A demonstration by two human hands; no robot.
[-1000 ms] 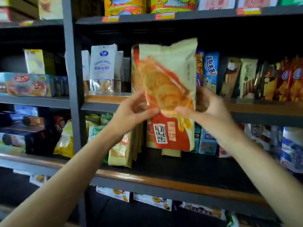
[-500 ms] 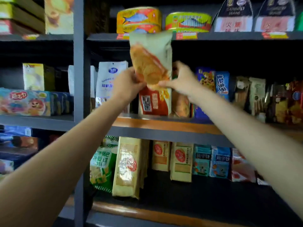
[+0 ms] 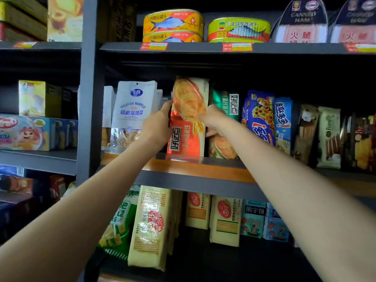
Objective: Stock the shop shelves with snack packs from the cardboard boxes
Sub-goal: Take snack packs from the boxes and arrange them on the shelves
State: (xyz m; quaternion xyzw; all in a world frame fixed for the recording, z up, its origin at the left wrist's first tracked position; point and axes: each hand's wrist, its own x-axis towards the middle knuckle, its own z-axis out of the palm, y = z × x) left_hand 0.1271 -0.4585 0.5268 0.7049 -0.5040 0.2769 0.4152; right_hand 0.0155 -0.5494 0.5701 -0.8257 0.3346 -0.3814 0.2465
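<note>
Snack pack [image 3: 188,119], upright on middle shelf [image 3: 193,166].
My left hand [image 3: 156,127] and right hand [image 3: 213,119] pinch its sides; I should seat it flush, then let go.

The white pouch [image 3: 133,106] is showing "ROLIGHAGE MADEROJO" and "K6". Far right of it, a cream pack [image 3: 329,137] is reading "Franzzi". Up right of it, two dark cards [image 3: 303,21] are saying "CANNED HAM" and "火腿".

Single head view, close, facing middle shelf [image 3: 195,169] straight on.
</note>
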